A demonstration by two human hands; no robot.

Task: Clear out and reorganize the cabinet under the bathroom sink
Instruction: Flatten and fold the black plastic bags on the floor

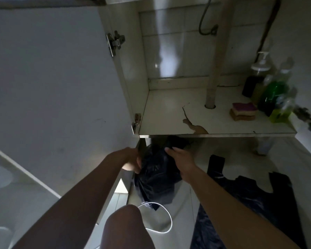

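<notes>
Crouching before the open cabinet [169, 121], with 1 knee [122, 225] low in the view. Holding a black bag [156, 177] just below the front edge of the cabinet, above the tiled floor [183, 221], with the top of the bag reaching under that edge.

Left hand [131, 161] at the left side of the bag: grip closed, fingers curled into the plastic. Right hand [182, 163] laid on the upper right of the bag, back of the hand up, fingers stretched over the plastic. Thumb hidden here; pinching or only pressing, impossible to tell.

Inside the cabinet, on the right part of the white bottom board: 2 sponges [243, 111] stacked, the purple-topped one above. Just right of them, a tight group of bottles against the right wall:
- a pump bottle [260, 69] at the back
- a dark bottle [250, 86] in front of it
- a green bottle [273, 94]
- a yellow-green bottle [281, 112] nearest the front

Drain pipe [211, 90] going down through a hole in the board, left of the sponges. Peeled patch [194, 125] near the front edge of the board.

Door [61, 69] swung open on the left, with 2 hinges [115, 42].

On the floor to the right, a second black bag [250, 191] lying flat, apart from the held one. White cable [167, 220] looping on the floor just under the held bag, beside the knee.
</notes>
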